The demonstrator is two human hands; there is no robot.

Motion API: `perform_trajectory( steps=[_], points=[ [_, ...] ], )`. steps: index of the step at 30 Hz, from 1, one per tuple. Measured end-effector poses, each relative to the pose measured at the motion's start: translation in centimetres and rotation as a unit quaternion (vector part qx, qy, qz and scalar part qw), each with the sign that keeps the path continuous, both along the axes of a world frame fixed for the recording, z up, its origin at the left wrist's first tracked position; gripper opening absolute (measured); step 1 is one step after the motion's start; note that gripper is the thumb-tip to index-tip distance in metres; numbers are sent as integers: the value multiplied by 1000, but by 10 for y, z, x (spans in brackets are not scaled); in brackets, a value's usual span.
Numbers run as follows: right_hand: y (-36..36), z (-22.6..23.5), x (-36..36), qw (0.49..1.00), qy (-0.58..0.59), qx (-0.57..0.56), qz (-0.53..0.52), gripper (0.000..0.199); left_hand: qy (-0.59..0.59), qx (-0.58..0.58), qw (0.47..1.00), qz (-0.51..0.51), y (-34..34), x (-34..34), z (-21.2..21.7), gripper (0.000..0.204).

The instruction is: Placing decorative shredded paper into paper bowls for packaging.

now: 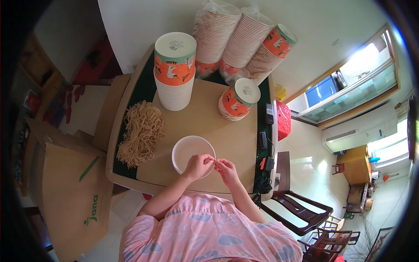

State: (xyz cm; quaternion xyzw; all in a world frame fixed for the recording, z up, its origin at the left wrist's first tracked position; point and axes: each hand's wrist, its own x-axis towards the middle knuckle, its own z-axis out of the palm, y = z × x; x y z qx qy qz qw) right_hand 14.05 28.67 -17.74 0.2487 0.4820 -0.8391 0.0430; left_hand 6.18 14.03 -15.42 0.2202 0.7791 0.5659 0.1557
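A white paper tub [185, 150] stands mouth up on the cardboard sheet [196, 124] in front of me. My left hand [199, 166] reaches over its near side, fingers pinched at the right part of the rim. Just outside that rim, my right hand [226, 170] is pinched too, its fingertips almost meeting the left ones. What lies between the fingertips is too small to make out. To the left of the tub lies a loose heap of tan cords [142, 134].
Behind are a tall upside-down stack of orange-and-green tubs [175, 72], a shorter stack [239, 100] and bagged stacks [217, 37]. Chargers and cables [265, 185] line the table's right edge. A large carton [72, 198] stands left; a dark wooden chair [301, 212] stands right.
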Motion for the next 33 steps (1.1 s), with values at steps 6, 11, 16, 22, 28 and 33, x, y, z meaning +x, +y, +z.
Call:
perform_trajectory(
  steps=[6,11,16,22,28,33],
  points=[
    [-1,-2,1,1000,-1,4,-10,9,19,-26,999,3,-2,2,3,9],
    [-4,-3,0,999,-1,40,-17,9,22,-28,999,17,-2,3,2,9],
    [-9,-1,-1,985,1,169,-14,12,27,-42,998,22,0,3,-1,9],
    [-13,2,-2,978,-9,210,-10,13,3,-16,999,39,2,2,-13,8],
    [-17,1,-3,973,25,231,1,13,-42,12,998,46,-1,-2,-19,8],
    [-14,-8,-4,957,43,288,1,12,-52,-4,998,34,-2,-5,-16,9]
  ],
)
